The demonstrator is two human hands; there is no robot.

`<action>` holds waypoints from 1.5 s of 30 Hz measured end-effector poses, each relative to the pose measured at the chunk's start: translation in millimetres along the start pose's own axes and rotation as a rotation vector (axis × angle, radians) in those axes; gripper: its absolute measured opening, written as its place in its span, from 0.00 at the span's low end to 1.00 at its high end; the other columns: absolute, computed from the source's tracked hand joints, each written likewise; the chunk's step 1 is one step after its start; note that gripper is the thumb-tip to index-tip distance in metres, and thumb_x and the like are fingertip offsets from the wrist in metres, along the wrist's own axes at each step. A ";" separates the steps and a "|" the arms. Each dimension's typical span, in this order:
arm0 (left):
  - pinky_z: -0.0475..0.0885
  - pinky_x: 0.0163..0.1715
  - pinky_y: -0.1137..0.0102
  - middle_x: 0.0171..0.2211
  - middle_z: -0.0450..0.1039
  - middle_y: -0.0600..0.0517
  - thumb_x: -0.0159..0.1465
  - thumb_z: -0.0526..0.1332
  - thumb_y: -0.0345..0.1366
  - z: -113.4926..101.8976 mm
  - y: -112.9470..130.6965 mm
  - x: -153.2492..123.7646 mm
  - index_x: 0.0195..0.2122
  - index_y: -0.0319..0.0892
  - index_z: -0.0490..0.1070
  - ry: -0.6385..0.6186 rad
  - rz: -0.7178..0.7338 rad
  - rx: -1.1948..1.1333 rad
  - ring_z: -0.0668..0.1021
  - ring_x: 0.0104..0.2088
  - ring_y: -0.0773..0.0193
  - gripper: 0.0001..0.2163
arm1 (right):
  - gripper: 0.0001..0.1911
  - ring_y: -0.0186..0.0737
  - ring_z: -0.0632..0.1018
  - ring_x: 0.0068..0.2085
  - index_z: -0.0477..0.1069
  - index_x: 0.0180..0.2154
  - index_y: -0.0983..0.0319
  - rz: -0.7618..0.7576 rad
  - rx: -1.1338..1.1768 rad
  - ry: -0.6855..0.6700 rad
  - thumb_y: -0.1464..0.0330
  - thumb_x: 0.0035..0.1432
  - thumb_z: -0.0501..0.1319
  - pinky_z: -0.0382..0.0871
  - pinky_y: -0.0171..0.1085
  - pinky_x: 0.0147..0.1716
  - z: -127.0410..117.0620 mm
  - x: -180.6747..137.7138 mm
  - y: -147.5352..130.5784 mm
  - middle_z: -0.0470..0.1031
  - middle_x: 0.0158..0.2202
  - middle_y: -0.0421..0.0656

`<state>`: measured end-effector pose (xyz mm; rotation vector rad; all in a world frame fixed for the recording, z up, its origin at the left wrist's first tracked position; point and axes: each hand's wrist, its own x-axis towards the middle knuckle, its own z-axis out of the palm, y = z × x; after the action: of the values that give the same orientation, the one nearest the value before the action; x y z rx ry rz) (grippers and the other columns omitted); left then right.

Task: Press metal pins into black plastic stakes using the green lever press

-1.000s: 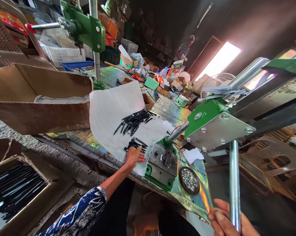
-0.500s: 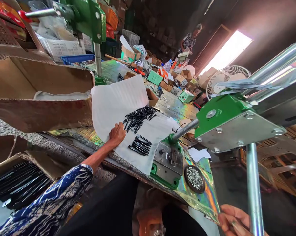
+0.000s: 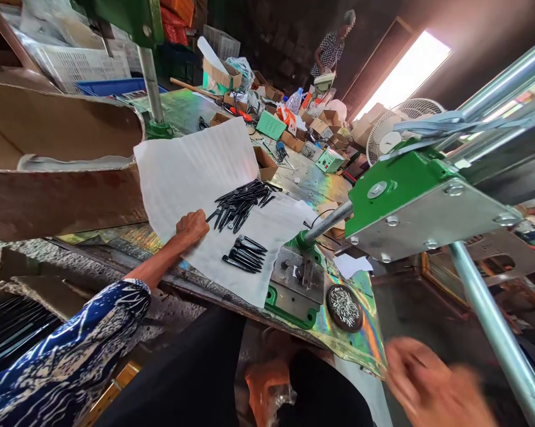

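My left hand (image 3: pixel 193 227) is closed, knuckles up, over a white foam sheet (image 3: pixel 191 160) at the left edge of a heap of black pointed pieces (image 3: pixel 241 201). One dark tip lies right by its fingers; whether they grip it is hidden. A smaller, neater row of the same black pieces (image 3: pixel 245 256) lies nearer me. My right hand (image 3: pixel 432 379) is off the table's right corner, beside the press lever (image 3: pixel 494 320), and smeared by motion. Between the hands stands the green press's metal base (image 3: pixel 296 284), with a round dish of small silver pins (image 3: pixel 345 307) to its right.
The green press head (image 3: pixel 410 207) overhangs the table on the right. Open cardboard boxes stand at left, one low box (image 3: pixel 18 332) holding long black pieces. A second green press (image 3: pixel 149 89), a fan (image 3: pixel 392 130) and cluttered boxes are farther back. A person (image 3: pixel 330 50) stands behind.
The view has shifted, so the table sits further left and higher. My right hand has swung in blurred motion near the table corner. My left hand stays by the black heap, closed.
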<state>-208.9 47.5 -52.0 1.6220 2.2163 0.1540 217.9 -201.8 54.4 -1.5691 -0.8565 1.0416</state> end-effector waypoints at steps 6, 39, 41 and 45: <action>0.62 0.24 0.70 0.25 0.71 0.40 0.52 0.56 0.31 1.6 -10.6 -4.4 0.23 0.36 0.70 -0.012 0.019 -0.150 0.76 0.30 0.51 0.06 | 0.20 0.48 0.75 0.30 0.72 0.31 0.62 -0.043 -0.792 0.249 0.54 0.46 0.54 0.70 0.44 0.31 25.4 74.0 77.2 0.74 0.27 0.47; 0.73 0.21 0.77 0.28 0.74 0.50 0.47 0.73 0.36 21.0 70.9 -166.5 0.31 0.37 0.71 -0.571 0.122 -1.567 0.75 0.24 0.68 0.15 | 0.14 0.32 0.59 0.19 0.68 0.25 0.62 -0.068 -0.174 0.369 0.57 0.41 0.59 0.52 0.34 0.18 23.5 89.3 112.1 0.59 0.17 0.35; 0.74 0.22 0.75 0.29 0.74 0.51 0.49 0.72 0.37 24.6 82.6 -174.6 0.31 0.37 0.70 -0.615 0.154 -1.560 0.75 0.24 0.68 0.14 | 0.14 0.31 0.58 0.20 0.67 0.24 0.62 -0.101 -0.123 0.359 0.57 0.43 0.60 0.52 0.34 0.19 29.8 82.7 108.4 0.58 0.17 0.34; 0.74 0.22 0.75 0.28 0.74 0.51 0.47 0.73 0.37 29.9 106.7 -189.9 0.31 0.38 0.67 -0.740 0.135 -1.615 0.75 0.24 0.67 0.16 | 0.14 0.31 0.57 0.20 0.68 0.26 0.62 -0.171 -0.080 0.287 0.57 0.48 0.61 0.51 0.33 0.19 45.7 62.2 94.3 0.56 0.17 0.34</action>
<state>-54.0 -99.6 0.0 0.6288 0.7807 0.8991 200.7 -150.2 -54.6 -1.6333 -0.8241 0.6480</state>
